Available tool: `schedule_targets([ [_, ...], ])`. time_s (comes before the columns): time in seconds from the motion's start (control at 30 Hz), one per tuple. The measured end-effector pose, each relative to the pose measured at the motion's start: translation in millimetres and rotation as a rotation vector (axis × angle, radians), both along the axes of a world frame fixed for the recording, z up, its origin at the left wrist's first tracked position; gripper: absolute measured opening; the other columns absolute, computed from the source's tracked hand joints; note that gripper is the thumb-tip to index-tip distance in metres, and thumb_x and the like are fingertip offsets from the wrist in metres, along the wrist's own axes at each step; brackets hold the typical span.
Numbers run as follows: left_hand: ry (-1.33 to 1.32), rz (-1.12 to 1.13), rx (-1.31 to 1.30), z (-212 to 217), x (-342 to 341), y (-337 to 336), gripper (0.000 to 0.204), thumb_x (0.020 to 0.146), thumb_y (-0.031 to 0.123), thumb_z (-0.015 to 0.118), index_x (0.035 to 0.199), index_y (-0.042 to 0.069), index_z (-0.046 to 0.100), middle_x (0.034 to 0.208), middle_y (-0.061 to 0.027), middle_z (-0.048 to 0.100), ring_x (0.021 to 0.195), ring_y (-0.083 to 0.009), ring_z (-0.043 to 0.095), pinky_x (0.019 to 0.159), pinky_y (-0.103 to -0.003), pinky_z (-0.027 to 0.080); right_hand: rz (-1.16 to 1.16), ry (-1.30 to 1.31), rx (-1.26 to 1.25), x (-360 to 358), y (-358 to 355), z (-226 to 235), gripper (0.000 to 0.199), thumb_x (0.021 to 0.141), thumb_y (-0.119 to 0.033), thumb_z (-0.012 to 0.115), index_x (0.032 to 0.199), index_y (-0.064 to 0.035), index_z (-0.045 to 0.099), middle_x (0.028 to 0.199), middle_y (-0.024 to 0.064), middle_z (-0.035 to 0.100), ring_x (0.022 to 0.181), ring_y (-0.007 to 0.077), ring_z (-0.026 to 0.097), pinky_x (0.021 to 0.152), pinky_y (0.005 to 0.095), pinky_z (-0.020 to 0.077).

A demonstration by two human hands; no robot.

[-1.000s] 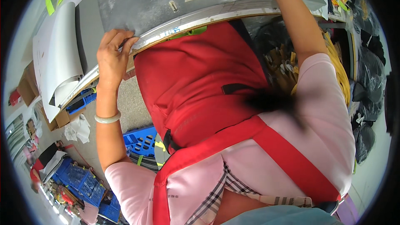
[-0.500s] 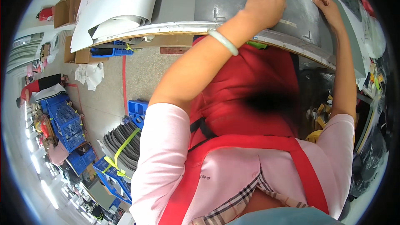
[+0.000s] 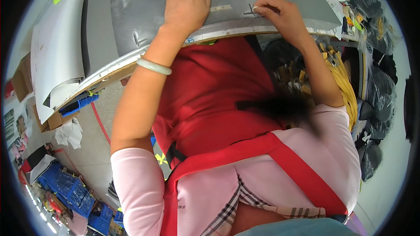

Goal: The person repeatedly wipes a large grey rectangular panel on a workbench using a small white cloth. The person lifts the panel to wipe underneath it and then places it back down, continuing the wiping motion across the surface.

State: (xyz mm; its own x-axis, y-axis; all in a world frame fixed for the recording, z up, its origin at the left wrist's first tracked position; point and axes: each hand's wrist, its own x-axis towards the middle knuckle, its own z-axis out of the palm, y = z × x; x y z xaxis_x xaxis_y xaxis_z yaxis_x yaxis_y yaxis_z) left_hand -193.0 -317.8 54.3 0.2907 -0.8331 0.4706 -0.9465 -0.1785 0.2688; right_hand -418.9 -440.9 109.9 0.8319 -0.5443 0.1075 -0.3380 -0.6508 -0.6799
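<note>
On grey sheet [image 3: 144, 8]: L hand [image 3: 186, 4] now flat, grip empty; R hand [image 3: 282, 15] pinching tape strip [image 3: 255, 10]

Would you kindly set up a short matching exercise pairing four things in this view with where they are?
Things:
1. left hand
2. right hand
3. pale bangle
4. blue crates

Places or states:
A. on the floor at lower left
B. flat, palm down, on the grey sheet
C. around the left wrist
D. fingertips pinched at a small mark on the grey sheet near the table edge

Pairs: 1-B, 2-D, 3-C, 4-A
</note>
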Motion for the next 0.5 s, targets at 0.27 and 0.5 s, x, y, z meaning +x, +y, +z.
schedule_targets([
  [0.27,-0.003,-0.008,0.027,0.8,0.8,2.5,0.033,0.098,0.021,0.056,0.128,0.01,0.065,0.135,-0.0153,0.059,0.134,-0.0364,0.049,0.114,-0.067,0.031,0.147,-0.004,-0.25,12.1,7.8,-6.5,0.015,0.096,-0.018,0.066,0.101,-0.0035,0.07,0.093,0.0115,0.068,0.081,0.0257,0.063,0.077,0.0343,0.0508],
  [0.5,-0.009,0.001,0.019,-1.8,0.6,1.8,0.033,0.099,0.022,0.056,0.128,0.01,0.065,0.136,-0.0153,0.059,0.134,-0.036,0.05,0.114,-0.066,0.031,-0.115,0.054,0.165,6.5,2.4,-3.4,0.014,0.095,-0.016,0.071,0.101,-0.0031,0.069,0.083,0.0013,0.064,0.074,0.0106,0.059,0.067,0.0287,0.0489],
])
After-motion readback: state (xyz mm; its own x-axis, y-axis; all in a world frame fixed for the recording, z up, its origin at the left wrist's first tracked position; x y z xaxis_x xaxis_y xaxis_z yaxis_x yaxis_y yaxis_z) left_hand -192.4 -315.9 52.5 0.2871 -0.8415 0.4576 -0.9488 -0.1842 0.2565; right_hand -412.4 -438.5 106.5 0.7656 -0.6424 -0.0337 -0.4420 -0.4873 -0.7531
